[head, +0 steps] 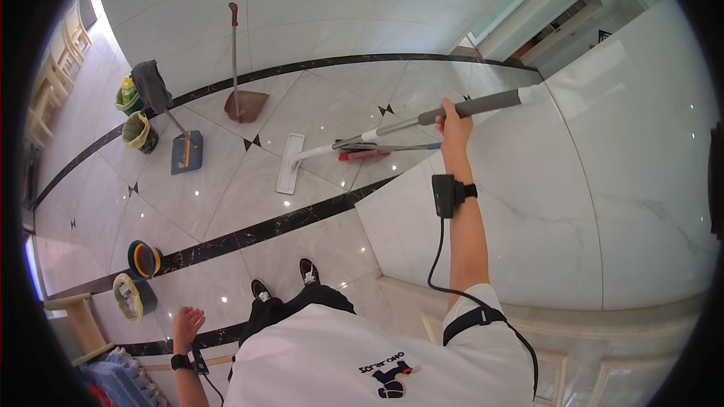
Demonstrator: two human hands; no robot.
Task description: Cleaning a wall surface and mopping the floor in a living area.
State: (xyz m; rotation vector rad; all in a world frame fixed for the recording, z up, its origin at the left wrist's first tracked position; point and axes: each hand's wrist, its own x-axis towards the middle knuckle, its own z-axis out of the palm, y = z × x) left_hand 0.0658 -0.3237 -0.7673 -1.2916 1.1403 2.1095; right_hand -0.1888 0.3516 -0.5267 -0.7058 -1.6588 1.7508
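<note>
At the right, my right hand [455,127] grips the grey foam sleeve on the pole of a flat mop [390,126]. The mop's white rectangular head [289,164] rests on the tiled floor, left of my hand. Behind the pole a second handle, with a blue part, runs to a red and dark cleaning head [363,153] on the floor; where its far end lies cannot be seen. My left hand [189,325] is held out at the lower left with nothing in it, its fingers loosely bent, away from the mop.
A brown long-handled dustpan [247,106] and a blue one [187,152] with a grey cloth [151,86] at its handle stand near the wall. Lined bins [139,131] [136,298] and an orange-rimmed bucket [145,260] stand left. A glossy white surface [526,198] lies right.
</note>
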